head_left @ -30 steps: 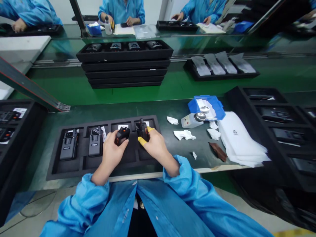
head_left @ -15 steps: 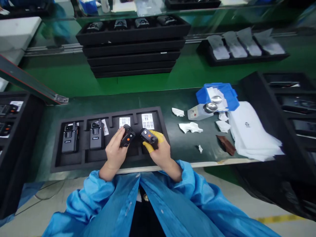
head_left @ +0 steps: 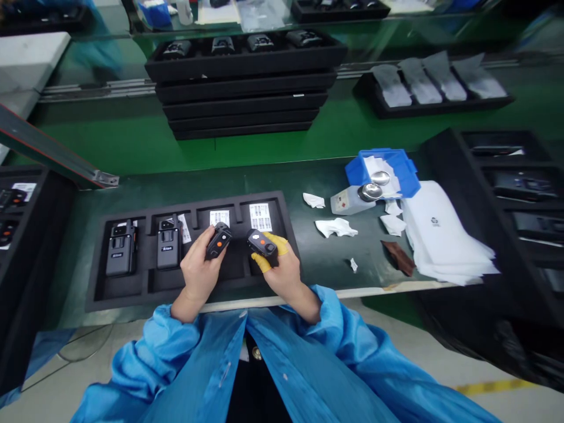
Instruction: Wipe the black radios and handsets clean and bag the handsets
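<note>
My left hand [head_left: 200, 264] is closed around a black handheld device [head_left: 218, 241] with an orange button, its narrow side turned up. In my right hand [head_left: 284, 267], yellow covers on some fingers, sits a similar black device [head_left: 263, 247] with a white and an orange button. Both are held just above the right half of a black compartment tray [head_left: 150, 298]. Two more such devices, one at the far left [head_left: 122, 249] and one beside it [head_left: 169, 244], lie in the left compartments, clips up. Printed labels [head_left: 261, 217] show in the two right compartments.
Right of the tray are crumpled white wipes [head_left: 336, 227], a clear bottle [head_left: 350, 201] with a metal top, a blue bin [head_left: 408, 176], a brown scrap [head_left: 398, 258] and white bags [head_left: 445, 235]. Stacked black trays [head_left: 247, 97] stand behind; more trays [head_left: 445, 164] flank the right.
My left hand has shifted slightly left and turned its device so that it stands more upright in the view. My right hand keeps hold of its device, slightly turned.
</note>
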`<state>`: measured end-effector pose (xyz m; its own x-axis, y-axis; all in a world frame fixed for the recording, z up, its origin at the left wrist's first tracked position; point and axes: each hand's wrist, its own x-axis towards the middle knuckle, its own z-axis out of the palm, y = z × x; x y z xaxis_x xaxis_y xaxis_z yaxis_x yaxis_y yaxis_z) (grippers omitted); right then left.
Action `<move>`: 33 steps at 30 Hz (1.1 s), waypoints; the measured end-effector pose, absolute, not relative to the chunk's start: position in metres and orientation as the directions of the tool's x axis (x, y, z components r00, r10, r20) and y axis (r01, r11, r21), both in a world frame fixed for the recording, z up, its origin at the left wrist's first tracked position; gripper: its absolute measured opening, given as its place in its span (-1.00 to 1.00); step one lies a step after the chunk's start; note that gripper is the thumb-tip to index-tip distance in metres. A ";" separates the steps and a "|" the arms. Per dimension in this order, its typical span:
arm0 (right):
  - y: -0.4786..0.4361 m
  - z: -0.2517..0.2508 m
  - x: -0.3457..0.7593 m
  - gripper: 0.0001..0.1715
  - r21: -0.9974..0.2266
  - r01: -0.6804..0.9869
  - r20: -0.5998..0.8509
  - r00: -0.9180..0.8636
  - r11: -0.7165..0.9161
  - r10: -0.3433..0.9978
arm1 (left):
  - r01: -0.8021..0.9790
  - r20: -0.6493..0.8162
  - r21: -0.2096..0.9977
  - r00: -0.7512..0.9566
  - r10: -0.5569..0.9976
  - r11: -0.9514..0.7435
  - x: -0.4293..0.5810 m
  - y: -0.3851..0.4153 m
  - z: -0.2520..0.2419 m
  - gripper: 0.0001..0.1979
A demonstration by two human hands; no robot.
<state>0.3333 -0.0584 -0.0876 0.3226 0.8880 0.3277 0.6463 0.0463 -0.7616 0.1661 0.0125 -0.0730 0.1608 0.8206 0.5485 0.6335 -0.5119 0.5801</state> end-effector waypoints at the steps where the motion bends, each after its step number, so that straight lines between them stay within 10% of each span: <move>1: -0.058 -0.087 0.333 -0.61 -0.767 0.640 0.329 0.328 0.048 0.886 | 0.628 0.535 0.596 0.153 0.831 -0.500 0.166 0.012 -0.073 -0.71; 10: -0.048 -0.084 0.337 -0.13 -0.988 0.139 0.128 0.431 0.074 0.893 | 0.145 0.059 0.989 -0.123 0.991 -0.041 0.164 0.029 -0.071 -0.59; 18: -0.037 -0.047 0.342 -0.46 -0.961 -0.267 -0.128 0.184 -0.076 0.975 | -0.232 -0.419 0.841 0.291 0.860 0.488 0.168 0.031 -0.046 -0.45; 33: -0.035 -0.058 0.323 -0.50 -0.761 -0.538 -0.276 -0.238 -0.363 0.931 | -0.283 -0.545 0.700 0.381 0.747 0.656 0.185 0.019 -0.047 -0.48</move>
